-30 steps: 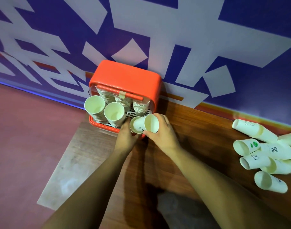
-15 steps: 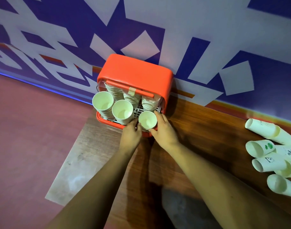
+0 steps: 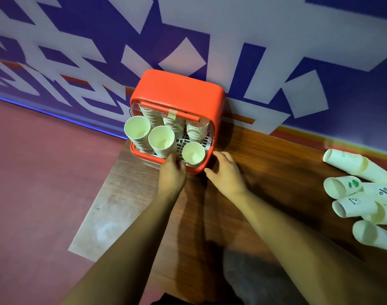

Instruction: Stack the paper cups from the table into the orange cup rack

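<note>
The cup rack [image 3: 179, 93] was set at the left rear of the table [image 3: 265, 164], backed against the wall [image 3: 254, 29]. Inside it, rear stacks [image 3: 173, 125] were lined along the back, with a front-left stack [image 3: 137, 130], a front-middle stack [image 3: 161, 139] and a low cup [image 3: 193, 153] at front right. The left hand [image 3: 171, 175] was placed at the front rim beside the low cup, the right hand [image 3: 225, 175] just beside the rack's front-right corner, and the loose cups [image 3: 364, 194] were left on their sides well apart at the table's right.
</note>
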Available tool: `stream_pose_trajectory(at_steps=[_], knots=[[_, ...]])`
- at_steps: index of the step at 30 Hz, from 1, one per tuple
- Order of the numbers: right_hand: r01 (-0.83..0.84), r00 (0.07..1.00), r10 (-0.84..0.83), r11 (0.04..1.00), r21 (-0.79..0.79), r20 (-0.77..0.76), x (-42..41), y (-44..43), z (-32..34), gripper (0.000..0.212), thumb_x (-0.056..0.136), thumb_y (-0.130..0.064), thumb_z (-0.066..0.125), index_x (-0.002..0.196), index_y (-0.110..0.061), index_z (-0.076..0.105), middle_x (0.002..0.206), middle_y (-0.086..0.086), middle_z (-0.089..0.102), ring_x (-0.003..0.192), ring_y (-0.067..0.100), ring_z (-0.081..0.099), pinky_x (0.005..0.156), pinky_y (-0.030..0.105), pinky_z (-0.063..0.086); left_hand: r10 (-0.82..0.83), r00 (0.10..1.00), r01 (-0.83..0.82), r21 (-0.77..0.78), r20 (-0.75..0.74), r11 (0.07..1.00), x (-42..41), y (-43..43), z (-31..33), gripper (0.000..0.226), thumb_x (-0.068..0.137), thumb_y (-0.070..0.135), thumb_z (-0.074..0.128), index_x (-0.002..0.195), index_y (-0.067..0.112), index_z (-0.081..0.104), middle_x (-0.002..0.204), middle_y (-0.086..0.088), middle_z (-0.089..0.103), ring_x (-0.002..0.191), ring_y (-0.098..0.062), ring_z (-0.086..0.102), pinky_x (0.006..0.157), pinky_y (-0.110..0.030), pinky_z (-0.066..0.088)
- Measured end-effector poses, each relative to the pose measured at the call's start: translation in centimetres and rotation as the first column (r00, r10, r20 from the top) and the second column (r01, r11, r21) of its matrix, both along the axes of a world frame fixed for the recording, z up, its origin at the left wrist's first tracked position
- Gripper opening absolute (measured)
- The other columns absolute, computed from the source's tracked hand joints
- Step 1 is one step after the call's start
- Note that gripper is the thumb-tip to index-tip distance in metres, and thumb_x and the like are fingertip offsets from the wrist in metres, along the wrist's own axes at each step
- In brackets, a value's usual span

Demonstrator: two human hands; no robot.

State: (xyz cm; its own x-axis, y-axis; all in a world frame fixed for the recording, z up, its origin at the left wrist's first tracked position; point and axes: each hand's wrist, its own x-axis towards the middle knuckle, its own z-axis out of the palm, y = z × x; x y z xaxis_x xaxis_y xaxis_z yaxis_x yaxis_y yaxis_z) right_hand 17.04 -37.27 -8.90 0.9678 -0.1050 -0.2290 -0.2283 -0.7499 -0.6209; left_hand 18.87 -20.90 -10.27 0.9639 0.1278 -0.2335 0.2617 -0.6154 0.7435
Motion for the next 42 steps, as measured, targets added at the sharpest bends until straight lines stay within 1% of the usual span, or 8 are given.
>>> stream_pose_trajectory(at_steps=[3,6,9,16,22,28,33,42], knots=[[0.080,0.997,-0.080,0.997,-0.004,-0.016,-4.2,-3.7,1.0,0.060,0.089,-0.035,0.065,0.143,-0.016,0.045,0.144,0.000,0.043,0.132,0.019,0.044,0.105,0.032,0.040,-0.009,0.999,0.010,-0.017,0.034,1.000,-2.9,-0.6,0.9,0.026,0.091,0.016,0.057,0.116,0.008,0.059,0.114,-0.009,0.059,0.103,-0.026,0.059,0.091,-0.038,0.049],[0.119,0.990,-0.120,0.993,-0.021,-0.068,-9.1,-8.4,1.5,0.061,0.089,-0.036,0.065,0.143,-0.016,0.045,0.143,0.001,0.042,0.131,0.021,0.044,0.105,0.034,0.041,-0.120,0.992,0.119,0.006,0.048,0.993,-5.8,-2.4,1.4,0.025,0.087,0.023,0.055,0.110,0.012,0.058,0.110,-0.005,0.054,0.099,-0.026,0.057,0.087,-0.045,0.051],[0.165,0.977,-0.173,0.984,-0.070,-0.128,-14.1,-13.9,2.2,0.061,0.091,-0.037,0.063,0.144,-0.016,0.043,0.145,0.002,0.038,0.132,0.023,0.042,0.107,0.035,0.039,-0.265,0.964,0.266,-0.007,0.011,0.964,-8.2,-6.3,2.0,0.028,0.086,0.024,0.057,0.112,0.014,0.057,0.112,-0.003,0.055,0.100,-0.022,0.057,0.089,-0.042,0.050],[0.426,0.899,-0.438,0.887,-0.175,-0.029,-23.1,-27.2,3.2,0.060,0.084,-0.029,0.072,0.135,-0.006,0.050,0.138,0.015,0.044,0.131,0.031,0.042,0.109,0.041,0.036,-0.596,0.803,0.596,-0.001,-0.012,0.803,-11.2,-19.7,3.1,0.029,0.093,0.021,0.057,0.120,0.013,0.057,0.115,0.001,0.052,0.108,-0.017,0.056,0.092,-0.029,0.047],[0.540,0.819,-0.571,0.801,-0.258,-0.060,-27.8,-35.3,2.0,0.067,0.080,-0.029,0.074,0.137,-0.005,0.048,0.137,0.015,0.044,0.128,0.032,0.044,0.105,0.041,0.042,-0.719,0.694,0.720,0.014,-0.038,0.694,-12.9,-31.1,2.8,0.029,0.092,0.022,0.060,0.118,0.011,0.059,0.120,-0.005,0.055,0.110,-0.020,0.054,0.092,-0.025,0.041],[0.317,0.915,-0.384,0.874,-0.369,-0.122,-27.9,-39.7,-0.5,0.076,0.086,-0.038,0.066,0.149,-0.016,0.032,0.156,0.002,0.029,0.142,0.022,0.030,0.115,0.036,0.030,-0.722,0.689,0.724,0.065,-0.059,0.686,-12.6,-39.5,0.4,0.044,0.090,0.028,0.065,0.128,0.007,0.055,0.127,-0.009,0.049,0.118,-0.026,0.052,0.098,-0.034,0.041],[0.141,0.954,-0.225,0.919,-0.369,-0.196,-26.6,-41.2,-2.6,0.075,0.089,-0.035,0.062,0.152,-0.021,0.024,0.156,0.000,0.031,0.145,0.020,0.025,0.119,0.035,0.019,-0.822,0.570,0.809,0.170,0.011,0.563,-12.3,-44.0,-1.2,0.047,0.090,0.026,0.062,0.134,0.010,0.051,0.134,-0.009,0.050,0.122,-0.028,0.050,0.103,-0.039,0.043],[-0.001,0.981,-0.082,0.903,-0.429,-0.175,-26.8,-41.4,-3.9,0.064,0.086,-0.039,0.054,0.145,-0.020,0.038,0.143,0.002,0.041,0.133,0.026,0.035,0.111,0.042,0.025,-0.887,0.461,0.856,0.266,-0.008,0.443,-13.1,-46.4,-4.8,0.059,0.090,0.029,0.064,0.142,0.009,0.044,0.135,-0.015,0.049,0.126,-0.034,0.046,0.102,-0.043,0.043]])
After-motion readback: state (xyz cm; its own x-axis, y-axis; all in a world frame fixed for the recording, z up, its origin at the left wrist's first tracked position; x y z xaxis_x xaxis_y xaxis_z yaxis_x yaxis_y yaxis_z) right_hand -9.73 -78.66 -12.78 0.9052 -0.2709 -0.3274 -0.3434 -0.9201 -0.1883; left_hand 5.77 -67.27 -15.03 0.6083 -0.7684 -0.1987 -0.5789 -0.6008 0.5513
